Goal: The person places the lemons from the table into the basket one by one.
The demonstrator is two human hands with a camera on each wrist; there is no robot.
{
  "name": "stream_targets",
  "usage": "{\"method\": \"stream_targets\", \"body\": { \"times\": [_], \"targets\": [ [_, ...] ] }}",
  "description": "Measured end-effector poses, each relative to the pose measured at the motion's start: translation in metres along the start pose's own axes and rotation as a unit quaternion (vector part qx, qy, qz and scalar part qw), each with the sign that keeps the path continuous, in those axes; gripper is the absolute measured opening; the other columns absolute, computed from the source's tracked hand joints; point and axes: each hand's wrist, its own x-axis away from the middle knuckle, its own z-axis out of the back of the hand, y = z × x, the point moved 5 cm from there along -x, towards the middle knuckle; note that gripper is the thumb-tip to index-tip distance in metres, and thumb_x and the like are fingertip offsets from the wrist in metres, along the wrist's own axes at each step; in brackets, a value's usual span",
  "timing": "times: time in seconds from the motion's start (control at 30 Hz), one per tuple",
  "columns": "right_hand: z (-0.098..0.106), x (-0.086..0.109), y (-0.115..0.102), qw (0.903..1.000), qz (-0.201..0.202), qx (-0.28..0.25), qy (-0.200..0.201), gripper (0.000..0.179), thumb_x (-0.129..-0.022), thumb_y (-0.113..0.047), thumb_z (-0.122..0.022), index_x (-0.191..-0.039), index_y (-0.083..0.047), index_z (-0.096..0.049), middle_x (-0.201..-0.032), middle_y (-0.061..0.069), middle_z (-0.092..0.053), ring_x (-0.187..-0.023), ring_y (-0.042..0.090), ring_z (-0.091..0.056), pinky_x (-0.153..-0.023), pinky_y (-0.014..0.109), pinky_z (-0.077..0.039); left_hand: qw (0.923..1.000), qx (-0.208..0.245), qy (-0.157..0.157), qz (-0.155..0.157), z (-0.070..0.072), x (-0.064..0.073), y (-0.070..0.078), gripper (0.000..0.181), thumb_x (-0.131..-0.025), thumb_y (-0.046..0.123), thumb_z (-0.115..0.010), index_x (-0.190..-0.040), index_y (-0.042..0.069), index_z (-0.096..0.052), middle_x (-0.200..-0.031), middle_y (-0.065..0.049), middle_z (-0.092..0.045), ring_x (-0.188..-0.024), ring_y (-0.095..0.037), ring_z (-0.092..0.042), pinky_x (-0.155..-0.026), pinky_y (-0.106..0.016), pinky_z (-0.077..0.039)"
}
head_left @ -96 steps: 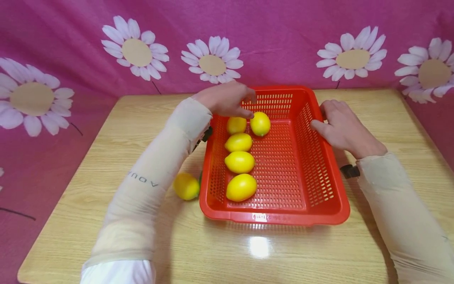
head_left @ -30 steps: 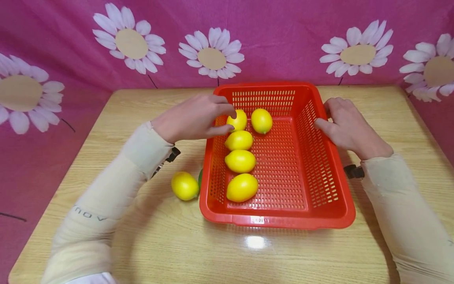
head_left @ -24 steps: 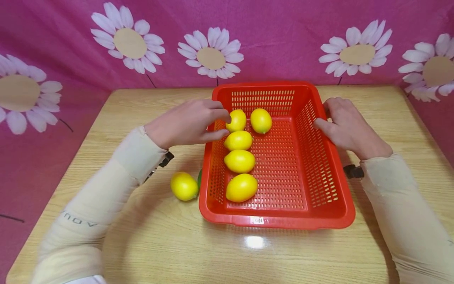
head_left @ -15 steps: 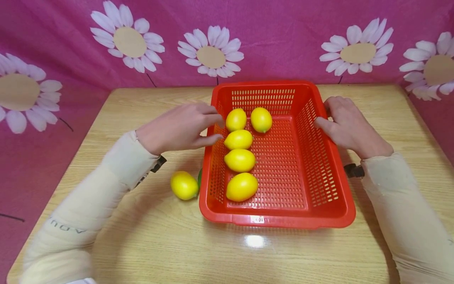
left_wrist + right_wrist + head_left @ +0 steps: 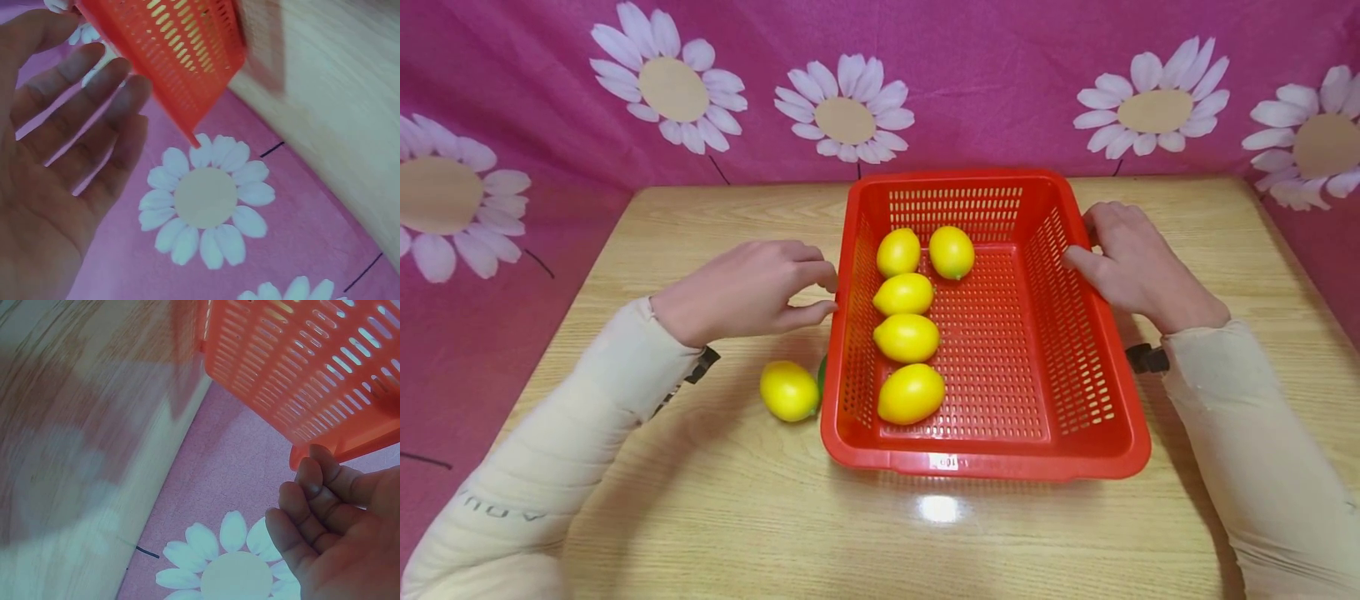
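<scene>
A red perforated plastic basket (image 5: 985, 467) stands on the table. Inside it, several yellow lemons lie along the left side, such as the nearest lemon (image 5: 912, 394); one more lemon (image 5: 952, 252) sits beside the farthest of that column. My left hand (image 5: 752, 287) hovers at the basket's left rim, fingers loosely bent and holding nothing; in the left wrist view the fingers (image 5: 94, 119) are spread. On the opposite side my right hand (image 5: 1138, 267) holds the right rim, thumb over the edge and fingers outside. Left of the basket, another lemon (image 5: 789, 391) rests on the table.
A green thing (image 5: 822, 375), mostly hidden by the basket, lies beside the outer lemon; its kind cannot be told. The wooden table (image 5: 715, 533) meets a pink cloth (image 5: 985, 92) with white flowers at the back and sides.
My left hand has moved out of the basket, left and toward me, past the left rim. The lemons in the basket stay in place. My right hand stays on the right rim.
</scene>
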Motion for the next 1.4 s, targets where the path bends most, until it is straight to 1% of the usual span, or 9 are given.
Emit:
{"method": "stream_targets", "body": {
  "times": [0.2,0.33,0.47,0.57,0.73,0.9,1.07,1.17,1.4],
  "targets": [
    [0.001,0.0,-0.002,0.9999,0.01,0.005,0.007,0.034,-0.098,-0.026,-0.051,-0.109,0.005,-0.058,-0.103,0.022,-0.059,-0.098,0.034,-0.049,-0.084,0.047,-0.036,0.9995,0.023,-0.022,0.0,-0.011,0.008,-0.005,0.023,-0.094,0.028,-0.073,-0.11,0.011,-0.075,-0.103,-0.004,-0.075,-0.093,-0.019,-0.068,-0.089,-0.039,-0.061],
    [0.001,0.001,-0.002,0.9999,0.011,0.008,0.009,0.034,-0.098,-0.026,-0.051,-0.109,0.005,-0.058,-0.103,0.022,-0.059,-0.098,0.035,-0.049,-0.084,0.047,-0.036,0.9982,0.041,-0.043,0.008,-0.018,0.012,-0.008,0.022,-0.094,0.027,-0.073,-0.109,0.011,-0.075,-0.102,-0.004,-0.074,-0.088,-0.018,-0.065,-0.086,-0.037,-0.06],
    [0.001,0.0,-0.002,1.0,0.005,0.005,0.006,0.035,-0.098,-0.027,-0.051,-0.11,0.005,-0.058,-0.105,0.022,-0.059,-0.1,0.035,-0.049,-0.086,0.049,-0.037,0.9955,0.061,-0.069,0.02,-0.027,0.015,-0.009,0.023,-0.094,0.026,-0.071,-0.11,0.011,-0.075,-0.105,-0.006,-0.074,-0.09,-0.02,-0.067,-0.086,-0.038,-0.061],
    [0.002,0.0,-0.002,1.0,0.002,0.002,0.004,0.035,-0.098,-0.027,-0.051,-0.111,0.005,-0.058,-0.107,0.022,-0.059,-0.101,0.036,-0.049,-0.087,0.05,-0.037,0.9928,0.072,-0.092,0.027,-0.034,0.017,-0.009,0.027,-0.094,0.029,-0.071,-0.114,0.011,-0.074,-0.11,-0.007,-0.074,-0.096,-0.023,-0.069,-0.091,-0.04,-0.061],
    [0.002,0.0,-0.002,0.9999,0.01,0.005,0.011,0.033,-0.098,-0.026,-0.052,-0.109,0.005,-0.059,-0.104,0.022,-0.06,-0.098,0.035,-0.05,-0.084,0.048,-0.037,0.9865,0.092,-0.13,0.039,-0.047,0.021,-0.009,0.033,-0.092,0.034,-0.075,-0.118,0.013,-0.073,-0.114,-0.004,-0.073,-0.1,-0.021,-0.068,-0.093,-0.04,-0.061],
    [0.001,0.0,-0.002,0.9997,0.015,0.008,0.016,0.032,-0.097,-0.025,-0.052,-0.106,0.004,-0.06,-0.101,0.022,-0.06,-0.096,0.035,-0.051,-0.083,0.047,-0.037,0.9796,0.12,-0.156,0.041,-0.059,0.024,-0.007,0.036,-0.088,0.04,-0.08,-0.113,0.016,-0.073,-0.106,0.001,-0.072,-0.093,-0.016,-0.066,-0.087,-0.034,-0.059],
    [0.001,0.0,-0.002,0.9999,0.009,0.004,0.008,0.034,-0.098,-0.026,-0.051,-0.11,0.005,-0.059,-0.105,0.022,-0.059,-0.099,0.035,-0.05,-0.085,0.049,-0.038,0.9752,0.135,-0.166,0.057,-0.065,0.028,-0.006,0.051,-0.08,0.053,-0.084,-0.112,0.014,-0.073,-0.104,0.004,-0.071,-0.09,-0.011,-0.063,-0.085,-0.031,-0.056],
    [0.0,0.0,-0.002,1.0,0.003,0.002,0.002,0.036,-0.098,-0.027,-0.051,-0.113,0.005,-0.058,-0.107,0.022,-0.059,-0.1,0.035,-0.05,-0.086,0.049,-0.039,0.9729,0.145,-0.171,0.057,-0.067,0.03,-0.007,0.057,-0.077,0.059,-0.085,-0.11,0.015,-0.073,-0.103,0.006,-0.072,-0.088,-0.009,-0.061,-0.084,-0.03,-0.056],
    [0.0,0.001,-0.001,1.0,0.004,0.0,0.003,0.036,-0.098,-0.027,-0.051,-0.113,0.005,-0.059,-0.108,0.023,-0.06,-0.101,0.035,-0.05,-0.086,0.05,-0.039,0.9651,0.164,-0.195,0.063,-0.078,0.035,-0.006,0.058,-0.071,0.059,-0.089,-0.107,0.018,-0.07,-0.094,0.012,-0.068,-0.085,-0.007,-0.058,-0.08,-0.025,-0.052]
  ]
}}
